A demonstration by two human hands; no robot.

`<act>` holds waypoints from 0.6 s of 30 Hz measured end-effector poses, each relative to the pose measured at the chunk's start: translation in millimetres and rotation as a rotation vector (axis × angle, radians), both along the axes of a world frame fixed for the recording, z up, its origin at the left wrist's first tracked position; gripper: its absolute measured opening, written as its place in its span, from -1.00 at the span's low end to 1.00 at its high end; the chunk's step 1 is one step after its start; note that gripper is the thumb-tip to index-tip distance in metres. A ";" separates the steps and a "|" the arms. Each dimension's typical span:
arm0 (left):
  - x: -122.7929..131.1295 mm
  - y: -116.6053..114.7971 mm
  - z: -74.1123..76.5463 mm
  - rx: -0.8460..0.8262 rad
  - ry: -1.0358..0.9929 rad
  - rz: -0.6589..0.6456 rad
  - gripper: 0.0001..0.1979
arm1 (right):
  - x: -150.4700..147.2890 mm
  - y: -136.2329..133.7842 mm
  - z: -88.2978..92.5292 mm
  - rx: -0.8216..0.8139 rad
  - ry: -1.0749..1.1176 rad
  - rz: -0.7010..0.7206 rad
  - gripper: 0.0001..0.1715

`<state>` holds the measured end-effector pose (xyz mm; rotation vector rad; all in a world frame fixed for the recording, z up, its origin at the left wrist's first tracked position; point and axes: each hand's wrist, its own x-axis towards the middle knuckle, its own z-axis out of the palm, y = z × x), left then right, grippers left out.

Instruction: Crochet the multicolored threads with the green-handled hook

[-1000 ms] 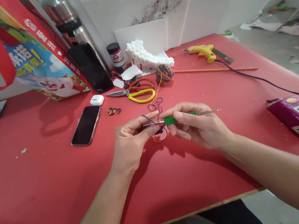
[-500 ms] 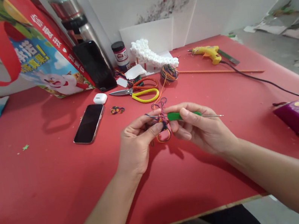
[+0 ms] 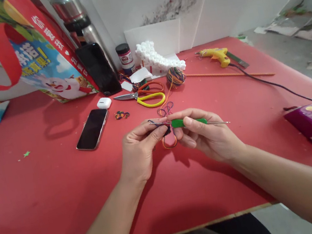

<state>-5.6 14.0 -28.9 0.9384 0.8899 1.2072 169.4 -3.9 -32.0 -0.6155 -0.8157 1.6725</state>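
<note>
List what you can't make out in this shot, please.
Head view:
Yarn piece: mostly hidden by the left hand.
Hook: tip shape too small to tell; handle partly covered by the right hand.
Power socket: cut off by the right edge; labels blurred.
Flask: lower part hidden behind the standing phone.

Soft, diffuse light; faint shadows on red table (image 3: 54,206) below right hand (image 3: 211,133); view's right edge stretched, blurry.

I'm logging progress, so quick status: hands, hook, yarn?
Right hand gripping green hook. Left hand pinching dark yarn piece. Scissors lie beyond, touching neither hand.
</note>
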 end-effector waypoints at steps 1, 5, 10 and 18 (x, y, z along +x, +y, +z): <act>0.0 0.3 0.6 -0.014 0.003 0.011 -0.90 | -0.3 -0.2 0.3 -0.003 0.007 0.001 -0.75; 0.4 0.8 4.2 -0.083 0.006 0.054 -0.79 | -0.5 -0.3 0.3 -0.022 0.029 0.005 -0.75; 0.7 -2.3 6.1 -0.063 0.029 0.049 -0.72 | 0.5 -0.6 0.3 0.008 0.007 -0.002 -0.75; 4.7 -6.2 10.9 -0.020 0.117 0.155 -0.76 | -0.1 -9.7 -6.7 0.220 -0.229 -0.157 -0.80</act>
